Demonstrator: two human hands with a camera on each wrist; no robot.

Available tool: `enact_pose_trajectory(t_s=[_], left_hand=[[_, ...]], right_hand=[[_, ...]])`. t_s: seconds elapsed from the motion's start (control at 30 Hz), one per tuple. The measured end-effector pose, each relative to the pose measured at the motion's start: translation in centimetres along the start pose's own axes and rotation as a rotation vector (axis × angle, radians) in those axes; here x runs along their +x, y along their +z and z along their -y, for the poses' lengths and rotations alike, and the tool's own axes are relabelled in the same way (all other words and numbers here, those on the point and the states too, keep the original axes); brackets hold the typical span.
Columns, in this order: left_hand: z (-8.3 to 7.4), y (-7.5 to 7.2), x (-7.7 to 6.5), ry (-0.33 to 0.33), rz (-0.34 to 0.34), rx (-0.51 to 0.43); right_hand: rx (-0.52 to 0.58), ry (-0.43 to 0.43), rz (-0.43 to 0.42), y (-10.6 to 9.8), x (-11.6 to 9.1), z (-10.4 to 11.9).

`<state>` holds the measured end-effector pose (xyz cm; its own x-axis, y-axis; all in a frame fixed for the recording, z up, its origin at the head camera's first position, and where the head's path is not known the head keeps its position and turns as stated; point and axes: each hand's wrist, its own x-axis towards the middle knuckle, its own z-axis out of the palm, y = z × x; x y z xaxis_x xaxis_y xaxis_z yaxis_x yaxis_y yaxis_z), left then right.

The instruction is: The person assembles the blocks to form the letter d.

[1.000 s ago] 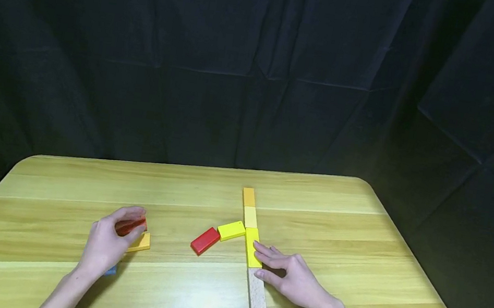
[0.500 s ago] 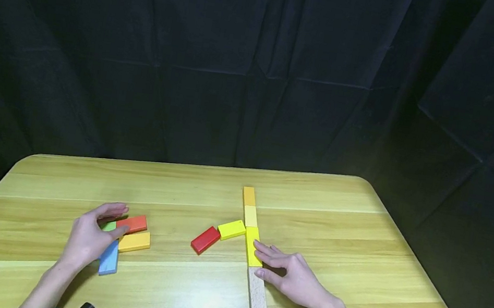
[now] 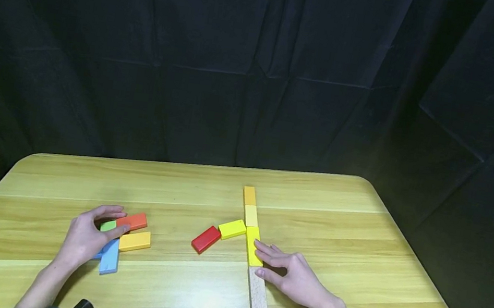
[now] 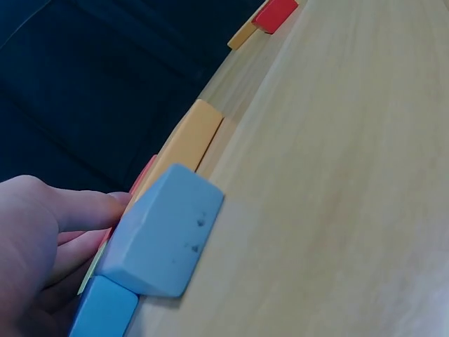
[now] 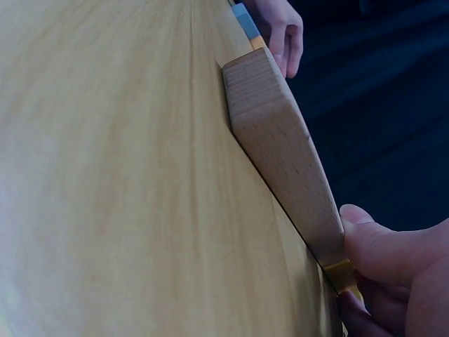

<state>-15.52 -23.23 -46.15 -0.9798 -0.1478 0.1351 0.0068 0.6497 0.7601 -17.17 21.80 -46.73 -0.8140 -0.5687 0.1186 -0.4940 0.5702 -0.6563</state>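
In the head view my left hand [image 3: 88, 234] bends over a group of wooden blocks at the left. Its thumb and fingers pinch the near end of an orange-red block [image 3: 134, 221]. A green block [image 3: 108, 225] shows under the fingers, an orange block [image 3: 135, 241] lies beside the thumb, and a light blue block [image 4: 165, 232] stands close in the left wrist view. My right hand [image 3: 291, 276] rests loosely on a row, fingertips on a yellow block [image 3: 253, 244] and thumb on a pale wood block [image 5: 287, 154].
The row continues away from me with a cream block [image 3: 250, 216] and another orange block [image 3: 249, 195]. Between the hands lie a red block [image 3: 206, 240] and a second yellow block [image 3: 232, 229]. Dark curtains [image 3: 221, 66] stand behind the wooden table [image 3: 180, 294].
My left hand has drawn back to the left from over the orange-red block, uncovering the orange, green and light blue blocks. The right hand has stayed still.
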Motion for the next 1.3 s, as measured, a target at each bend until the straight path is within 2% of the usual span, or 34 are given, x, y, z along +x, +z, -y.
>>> enact_pose_trajectory(t_s=[0.33,0.63,0.8,1.1,1.3], left_hand=[[0.2,0.1,0.0,0.019,-0.032,0.008],[0.2,0.5,-0.1,0.025,-0.168,-0.009],[-0.9,1.1,-0.3,0.034,-0.218,-0.014],[-3.5,2.6,-1.2,0.097,-0.214,-0.088],[-4.6,3.7,-2.3,0.101,-0.204,-0.106]], right_hand=[[-0.004,0.000,-0.004,0.0,0.0,0.1],[0.004,0.008,0.004,0.0,0.0,0.2],[0.000,0.013,0.005,0.0,0.0,0.2],[-0.001,0.015,0.005,-0.1,-0.1,0.2],[0.004,0.000,-0.002,-0.1,0.0,0.2]])
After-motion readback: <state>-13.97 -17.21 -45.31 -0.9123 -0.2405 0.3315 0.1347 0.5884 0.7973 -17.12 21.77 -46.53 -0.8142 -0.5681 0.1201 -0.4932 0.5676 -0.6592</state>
